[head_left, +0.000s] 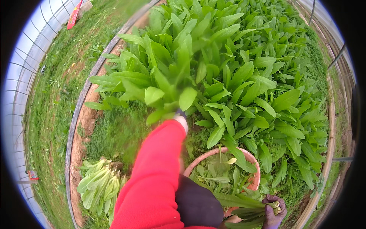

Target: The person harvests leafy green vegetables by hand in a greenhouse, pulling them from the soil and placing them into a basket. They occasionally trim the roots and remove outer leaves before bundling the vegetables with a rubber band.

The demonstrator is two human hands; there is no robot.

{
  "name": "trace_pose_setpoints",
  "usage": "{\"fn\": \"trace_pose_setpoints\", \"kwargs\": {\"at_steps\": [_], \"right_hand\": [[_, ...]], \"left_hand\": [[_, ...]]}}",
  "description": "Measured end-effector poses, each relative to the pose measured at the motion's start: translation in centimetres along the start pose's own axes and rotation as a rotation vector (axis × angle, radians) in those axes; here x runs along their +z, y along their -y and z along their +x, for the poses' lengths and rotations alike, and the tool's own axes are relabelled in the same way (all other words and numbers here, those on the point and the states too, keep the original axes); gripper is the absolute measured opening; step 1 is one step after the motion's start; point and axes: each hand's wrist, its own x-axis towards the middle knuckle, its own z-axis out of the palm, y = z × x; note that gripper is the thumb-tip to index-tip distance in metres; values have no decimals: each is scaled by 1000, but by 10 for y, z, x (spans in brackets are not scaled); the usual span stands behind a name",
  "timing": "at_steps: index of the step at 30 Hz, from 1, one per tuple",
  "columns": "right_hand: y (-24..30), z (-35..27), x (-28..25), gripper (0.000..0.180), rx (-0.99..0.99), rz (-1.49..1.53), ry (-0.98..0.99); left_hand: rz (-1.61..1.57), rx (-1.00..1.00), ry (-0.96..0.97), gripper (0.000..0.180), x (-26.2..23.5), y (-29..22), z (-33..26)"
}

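My left arm, in a red sleeve, reaches forward into the tall leafy green plants (236, 72). Of my left hand (180, 113) only the wrist and a dark edge show; leaves hide its fingers. At the lower right, my right hand (273, 213), in a dark, soiled glove, is closed around the cut stem ends of a bunch of leafy greens (244, 201). Those leaves point left, across the near rim of a round, pinkish-orange tub (256, 168). Loose leaves (217, 171) lie inside the tub.
A pile of cut leafy greens (101, 187) lies left of my arm. A grey board (76, 118) edges the bed on the left, a wooden rail (328, 149) on the right. Low weeds (118, 133) cover the near soil. My dark-clothed knee (198, 202) is beside the tub.
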Motion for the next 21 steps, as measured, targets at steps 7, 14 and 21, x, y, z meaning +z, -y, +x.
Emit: {"fn": "trace_pose_setpoints", "kwargs": {"at_steps": [7, 14, 21], "right_hand": [[-6, 2, 9, 33, 64, -68, 81], [5, 0, 20, 32, 158, -103, 193], [28, -2, 21, 33, 92, -233, 369]], "left_hand": [[-100, -62, 41, 21, -30, -3, 19], [-179, -231, 40, 21, -23, 25, 24], [-404, -416, -41, 22, -47, 59, 4]]}}
